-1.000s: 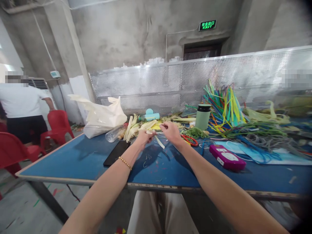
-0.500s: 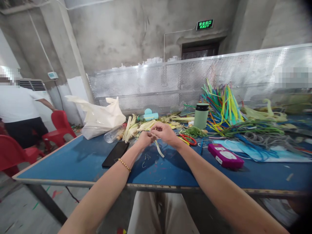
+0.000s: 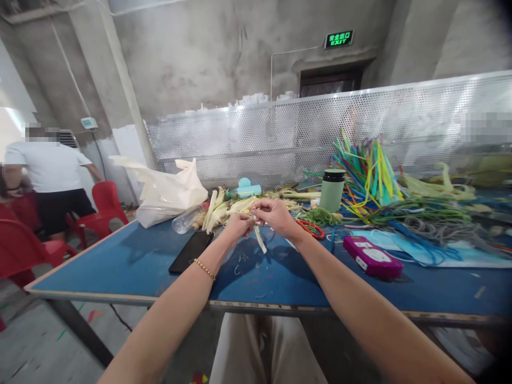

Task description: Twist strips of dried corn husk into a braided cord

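Observation:
My left hand (image 3: 239, 226) and my right hand (image 3: 277, 216) meet over the middle of the blue table, fingertips pinched together. Between them they grip a pale strip of corn husk (image 3: 261, 241), whose loose end hangs below the fingers. The part inside the pinch is mostly hidden by the fingers. Just behind my hands lies a pile of corn husks (image 3: 218, 212). A black phone (image 3: 191, 252) lies flat to the left of my left hand. Red-handled scissors (image 3: 314, 229) rest to the right of my right hand, partly covered by it.
A white plastic bag (image 3: 170, 189) and a clear bottle (image 3: 184, 223) stand at the left. Toward the right are a green tumbler (image 3: 332, 191), a purple box (image 3: 372, 257), colourful pipe cleaners (image 3: 372, 170) and tangled cords (image 3: 428, 229). A person (image 3: 50, 170) stands by red chairs (image 3: 104, 205).
Both hands stay pinched at nearly the same spot, and the strip's hanging end has shifted slightly. The view has moved a little left, and the person at the left shows more fully.

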Tool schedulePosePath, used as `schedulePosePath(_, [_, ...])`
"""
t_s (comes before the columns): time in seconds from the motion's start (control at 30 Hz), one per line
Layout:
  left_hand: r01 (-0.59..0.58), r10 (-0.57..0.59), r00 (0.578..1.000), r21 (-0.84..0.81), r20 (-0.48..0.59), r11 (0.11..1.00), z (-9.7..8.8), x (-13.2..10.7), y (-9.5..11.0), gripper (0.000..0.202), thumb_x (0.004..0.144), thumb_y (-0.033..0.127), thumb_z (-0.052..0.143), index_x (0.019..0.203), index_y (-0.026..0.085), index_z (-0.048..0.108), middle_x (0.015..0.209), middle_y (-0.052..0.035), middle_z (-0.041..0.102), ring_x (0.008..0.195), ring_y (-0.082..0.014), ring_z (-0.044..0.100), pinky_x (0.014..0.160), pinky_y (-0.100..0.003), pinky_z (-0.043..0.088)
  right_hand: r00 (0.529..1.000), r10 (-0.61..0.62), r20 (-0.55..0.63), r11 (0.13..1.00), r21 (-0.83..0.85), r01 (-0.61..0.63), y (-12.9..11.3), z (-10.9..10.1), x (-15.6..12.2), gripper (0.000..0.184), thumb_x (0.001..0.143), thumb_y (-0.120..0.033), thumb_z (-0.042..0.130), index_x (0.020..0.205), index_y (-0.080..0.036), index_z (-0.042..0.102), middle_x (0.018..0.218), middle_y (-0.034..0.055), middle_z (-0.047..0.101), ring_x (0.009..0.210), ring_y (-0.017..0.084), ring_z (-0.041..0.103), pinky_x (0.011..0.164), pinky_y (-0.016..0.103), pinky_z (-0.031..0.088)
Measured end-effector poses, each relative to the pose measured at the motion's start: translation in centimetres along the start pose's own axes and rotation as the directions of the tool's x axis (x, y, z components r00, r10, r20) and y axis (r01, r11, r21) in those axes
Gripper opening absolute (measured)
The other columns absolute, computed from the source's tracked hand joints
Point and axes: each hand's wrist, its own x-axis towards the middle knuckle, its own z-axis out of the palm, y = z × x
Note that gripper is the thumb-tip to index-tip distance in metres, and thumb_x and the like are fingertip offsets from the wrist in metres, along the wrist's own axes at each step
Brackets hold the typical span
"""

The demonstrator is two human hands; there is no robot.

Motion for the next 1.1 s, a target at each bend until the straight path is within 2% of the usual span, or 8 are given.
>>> schedulePosePath(0.1, [0.003, -0.003, 1.0, -0.047, -0.004, 0.999, -0.2, -0.1, 0.1, 0.029, 0.073, 0.026, 0.066, 0.049, 0.014, 0.054, 0.04, 0.0014, 0.045, 0.035, -0.0065, 0.037, 0.041, -0.023, 0.024, 0.995, -0.069, -0.074, 0.994, -0.092, 0.062, -0.2, -0.1, 0.0, 0.021, 0.073, -0.034, 0.07, 0.077, -0.014, 0.07, 0.07, 0.0027, 0.065, 0.051, 0.009, 0.051, 0.048, 0.024, 0.04])
schedulePosePath(0.2, [0.017, -0.016, 1.0, -0.124, 0.005, 0.992, -0.4, -0.1, 0.1, 0.03, 0.072, 0.029, 0.069, 0.051, 0.014, 0.055, 0.04, 0.0011, 0.045, 0.036, -0.0068, 0.037, 0.042, -0.024, 0.023, 0.99, -0.101, -0.096, 0.98, -0.18, 0.083, 0.0, -0.4, 0.0, 0.016, 0.076, -0.029, 0.067, 0.08, -0.014, 0.071, 0.067, 0.0019, 0.065, 0.053, 0.01, 0.05, 0.051, 0.024, 0.039])
schedulePosePath(0.33, [-0.002, 0.006, 1.0, -0.243, 0.013, 0.97, -0.6, 0.2, -0.1, 0.024, 0.068, 0.029, 0.073, 0.056, 0.012, 0.059, 0.045, 0.0021, 0.046, 0.039, -0.0064, 0.038, 0.043, -0.023, 0.023, 0.971, -0.237, -0.032, 0.888, -0.414, 0.203, 0.7, -0.9, -0.1, 0.007, 0.076, -0.017, 0.066, 0.075, -0.016, 0.073, 0.07, 0.0026, 0.066, 0.062, 0.011, 0.054, 0.058, 0.024, 0.04])
schedulePosePath(0.43, [-0.017, 0.016, 1.0, -0.291, -0.004, 0.957, -0.8, 0.5, -0.4, 0.025, 0.066, 0.026, 0.074, 0.054, 0.013, 0.056, 0.045, 0.0025, 0.045, 0.039, -0.0062, 0.038, 0.043, -0.023, 0.022, 0.954, -0.297, 0.046, 0.818, -0.504, 0.278, 1.2, -1.1, 0.0, 0.013, 0.076, -0.01, 0.064, 0.076, -0.017, 0.074, 0.072, 0.0027, 0.067, 0.066, 0.012, 0.056, 0.062, 0.024, 0.041])
schedulePosePath(0.57, [-0.014, 0.015, 1.0, -0.364, 0.001, 0.931, -0.9, 0.6, -0.5, 0.022, 0.066, 0.022, 0.074, 0.057, 0.011, 0.057, 0.049, 0.0015, 0.048, 0.04, -0.0062, 0.041, 0.043, -0.023, 0.024, 0.948, -0.309, 0.07, 0.783, -0.547, 0.296, 1.8, -1.2, 0.0, 0.013, 0.078, -0.009, 0.064, 0.078, -0.018, 0.075, 0.073, 0.003, 0.068, 0.068, 0.013, 0.057, 0.064, 0.024, 0.041])
schedulePosePath(0.9, [0.082, -0.076, 0.997, -0.46, 0.032, 0.884, -0.9, 0.2, 0.2, 0.013, 0.066, 0.012, 0.074, 0.063, 0.008, 0.061, 0.056, -0.0028, 0.056, 0.046, -0.0065, 0.047, 0.047, -0.021, 0.031, 0.979, -0.205, 0.019, 0.812, -0.555, 0.181, 1.9, -0.9, -0.3, 0.012, 0.081, -0.015, 0.065, 0.083, -0.018, 0.076, 0.077, 0.0034, 0.074, 0.069, 0.014, 0.063, 0.064, 0.023, 0.043])
schedulePosePath(1.1, [0.095, -0.082, 0.995, -0.496, 0.048, 0.863, -0.9, 0.2, 0.2, 0.012, 0.062, 0.008, 0.074, 0.064, 0.008, 0.062, 0.059, -0.0036, 0.059, 0.048, -0.0069, 0.05, 0.048, -0.021, 0.034, 0.968, -0.251, -0.007, 0.817, -0.538, 0.208, 2.2, -1.0, -0.3, 0.012, 0.081, -0.016, 0.065, 0.082, -0.019, 0.076, 0.076, 0.0027, 0.073, 0.069, 0.013, 0.063, 0.065, 0.023, 0.044])
